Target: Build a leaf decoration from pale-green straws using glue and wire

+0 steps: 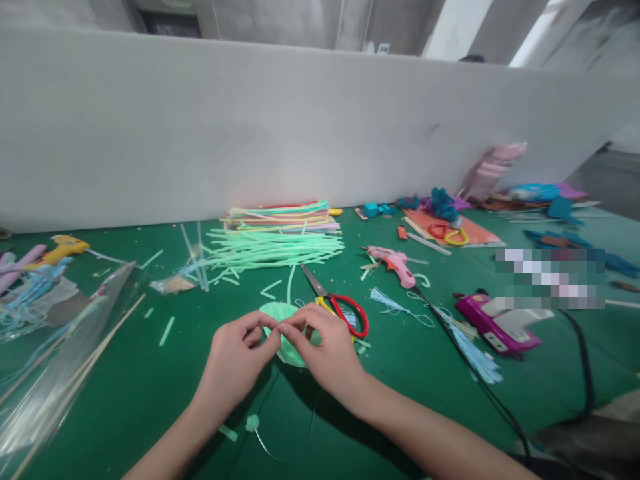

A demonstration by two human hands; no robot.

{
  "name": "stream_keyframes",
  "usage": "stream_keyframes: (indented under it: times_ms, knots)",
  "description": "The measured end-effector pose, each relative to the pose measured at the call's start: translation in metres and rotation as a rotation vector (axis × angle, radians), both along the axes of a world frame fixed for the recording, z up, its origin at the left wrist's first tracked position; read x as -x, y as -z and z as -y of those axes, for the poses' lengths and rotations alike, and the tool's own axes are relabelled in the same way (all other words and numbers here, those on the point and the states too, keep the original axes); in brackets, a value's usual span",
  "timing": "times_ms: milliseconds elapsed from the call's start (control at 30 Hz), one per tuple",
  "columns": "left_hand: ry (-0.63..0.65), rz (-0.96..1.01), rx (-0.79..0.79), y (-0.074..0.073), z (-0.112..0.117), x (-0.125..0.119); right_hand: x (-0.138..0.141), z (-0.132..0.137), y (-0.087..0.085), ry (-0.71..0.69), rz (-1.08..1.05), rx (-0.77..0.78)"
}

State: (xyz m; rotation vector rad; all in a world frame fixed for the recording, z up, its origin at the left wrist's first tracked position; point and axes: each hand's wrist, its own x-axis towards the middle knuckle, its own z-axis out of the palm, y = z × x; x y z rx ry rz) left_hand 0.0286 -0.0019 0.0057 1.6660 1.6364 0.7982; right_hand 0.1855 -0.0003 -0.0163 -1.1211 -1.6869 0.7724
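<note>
My left hand (240, 347) and my right hand (325, 347) meet fingertip to fingertip in a pinch. Right behind the fingers is a green, roundish, leaf-like piece (291, 353), partly covered by them. What the fingertips pinch is too small to make out, and I cannot tell whether the piece is gripped or lies on the table. A thin thread (314, 413) hangs below my right hand. Just beyond that hand lie scissors (356, 313) with red and yellow handles, blades spread. Nearer the front edge is a small green tuft (253, 423) with a pale curved stem.
Green strips (275, 248) lie heaped at the back of the green table (165, 380). To the right are a pink glue gun (393, 262), a blue tassel (470, 347) and a purple device (500, 327) with cables. A yellow glue gun (65, 248) and plastic sleeves (55, 400) sit left.
</note>
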Motion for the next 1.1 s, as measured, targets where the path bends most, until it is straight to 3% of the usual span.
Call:
stream_keyframes:
  times_ms: [233, 500, 700, 1100]
  knots:
    - [0.026, 0.035, 0.012, 0.0016, -0.0015, 0.0000, 0.0005, 0.0022, 0.0030, -0.022, 0.130, -0.052]
    - [0.095, 0.451, 0.252, 0.0087, -0.0035, 0.0006, 0.0012, 0.0032, 0.0001, -0.091, 0.471, -0.316]
    - [0.082, 0.601, 0.353, 0.0055, -0.0005, -0.0044, 0.0010, 0.0040, 0.0020, -0.135, 0.367, -0.180]
    - [0.149, 0.612, 0.358, 0.0039, -0.0011, 0.0002, -0.0017, 0.0029, -0.0024, -0.178, 0.028, 0.090]
